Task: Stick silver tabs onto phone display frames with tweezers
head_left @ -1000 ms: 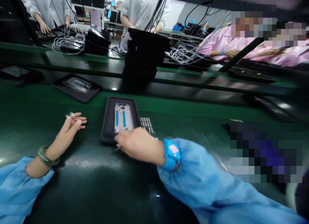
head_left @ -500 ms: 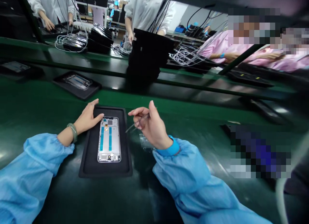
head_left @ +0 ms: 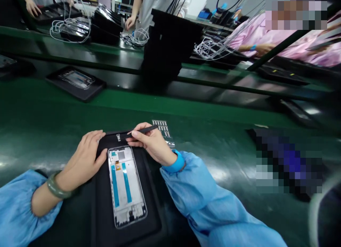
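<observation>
green conveyor surface (head_left: 53, 112) runs across the whole view, and on it sits a black tray (head_left: 102, 211) with a phone frame (head_left: 125, 186) lying flat inside it, silver-edged, with two blue strips down its inner face. just past the frame's top edge, a small silver clip (head_left: 118, 137) lies on the tray, with the tip of a pair of black tweezers (head_left: 142, 130) right beside it; whether the tip is touching the clip is too hard to tell. the right hand (head_left: 150, 142) pinches those tweezers between thumb and fingers, just past the frame's top right corner. the left hand (head_left: 82, 160) is open and grasping nothing, pressed flat on the tray's far end to the left of the frame. a jade bangle (head_left: 57, 190) circles the left wrist, a blue wristband (head_left: 176, 162) circles the right, and both arms are in blue sleeves (head_left: 210, 200). a sheet of small metal clips (head_left: 161, 129) lies on the surface beyond the frame, to the right. farther beyond the frame are a second black tray (head_left: 77, 80) with another phone frame, a tall stack of black trays (head_left: 170, 44), and bundled white cables (head_left: 70, 30) on a far belt, where a co-worker's hand (head_left: 130, 23) reaches near a cable coil.
</observation>
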The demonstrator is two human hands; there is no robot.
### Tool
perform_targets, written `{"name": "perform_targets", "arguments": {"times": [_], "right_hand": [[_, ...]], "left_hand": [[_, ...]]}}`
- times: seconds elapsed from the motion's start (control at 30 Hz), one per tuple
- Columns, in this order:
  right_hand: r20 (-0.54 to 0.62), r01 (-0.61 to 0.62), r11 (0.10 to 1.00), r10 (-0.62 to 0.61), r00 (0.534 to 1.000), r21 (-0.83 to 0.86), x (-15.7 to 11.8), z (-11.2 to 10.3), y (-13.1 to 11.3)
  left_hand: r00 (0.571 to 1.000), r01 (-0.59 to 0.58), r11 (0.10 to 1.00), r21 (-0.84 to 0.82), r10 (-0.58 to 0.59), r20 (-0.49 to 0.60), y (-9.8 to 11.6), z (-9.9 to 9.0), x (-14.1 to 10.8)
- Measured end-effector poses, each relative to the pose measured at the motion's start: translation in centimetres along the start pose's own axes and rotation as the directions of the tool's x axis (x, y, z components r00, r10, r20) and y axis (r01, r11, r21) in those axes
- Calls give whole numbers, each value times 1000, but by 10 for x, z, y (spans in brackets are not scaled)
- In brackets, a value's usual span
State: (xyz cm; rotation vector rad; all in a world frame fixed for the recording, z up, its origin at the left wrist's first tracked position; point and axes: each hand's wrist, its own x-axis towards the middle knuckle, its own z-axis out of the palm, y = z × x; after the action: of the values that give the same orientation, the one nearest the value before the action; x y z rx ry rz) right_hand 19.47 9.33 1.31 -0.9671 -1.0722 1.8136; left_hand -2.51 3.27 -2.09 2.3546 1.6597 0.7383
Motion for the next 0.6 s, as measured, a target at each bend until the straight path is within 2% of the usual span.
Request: {"name": "perform_targets", "arguments": {"times": [0.13,0.2,0.27,0.33,0.4,0.6], "right_hand": [[-41,84,985,-91,995,-151,-7,7,13],[-59,104,977,-117,991,-186,-12,8,17],[-95,96,976,-116,989,-195,-17,8,20],[-122,76,974,-104,987,-214,-22,9,22],[-128,77,963,-113,985,-258,-26,10,24],[-63,182,900,-224,972,-396,-31,10,29]], "left_hand": [[998,-29,997,65,32,-51,10,-3,-10],[992,-117,991,59,120,-49,12,-8,-11],[971,-241,970,22,240,8,13,-13,-11],[947,-310,951,-20,311,80,14,-17,-11],[942,-311,949,-41,314,118,14,-18,-12],[951,-277,958,-79,285,119,15,-18,-15]]}}
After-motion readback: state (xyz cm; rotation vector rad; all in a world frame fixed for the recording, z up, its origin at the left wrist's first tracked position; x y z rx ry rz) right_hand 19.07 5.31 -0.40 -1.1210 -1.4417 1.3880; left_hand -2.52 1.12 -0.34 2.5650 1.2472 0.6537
